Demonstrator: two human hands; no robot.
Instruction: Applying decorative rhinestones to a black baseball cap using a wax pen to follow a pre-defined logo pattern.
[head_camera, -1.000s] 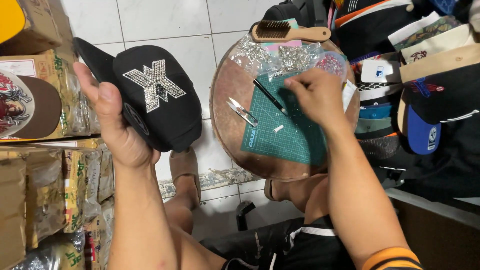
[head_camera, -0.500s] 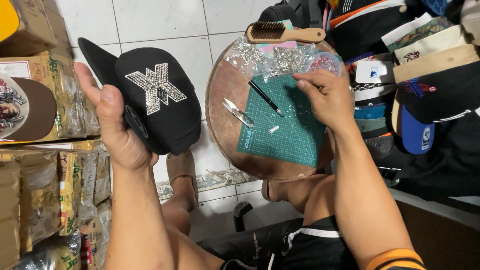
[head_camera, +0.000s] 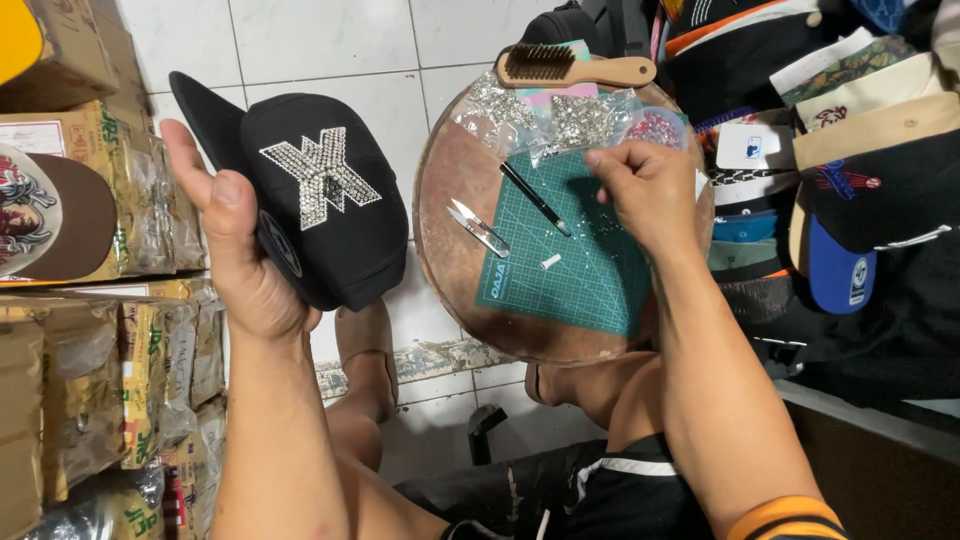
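While the round wooden desk (head_camera: 450, 200) sits on the person's lap to the right of centre, the black cap (head_camera: 320, 200) is held up off it to the left, over the white tiled floor (head_camera: 300, 40). The cap's long axis runs from its brim at upper left to its crown at lower right, rhinestone emblem facing the camera. The left hand (head_camera: 240, 260) grips the cap from below, thumb raised along its edge and fingers wrapped behind the crown, so this hand alone carries it. On the desk lies a green cutting mat (head_camera: 580, 270), and the right hand (head_camera: 650, 190) rests curled over its upper right corner, fingertips pinched together near scattered stones; whether they hold one I cannot tell. A black pencil (head_camera: 535, 198) and small snips (head_camera: 478, 226) lie between the two hands, nearer the right.
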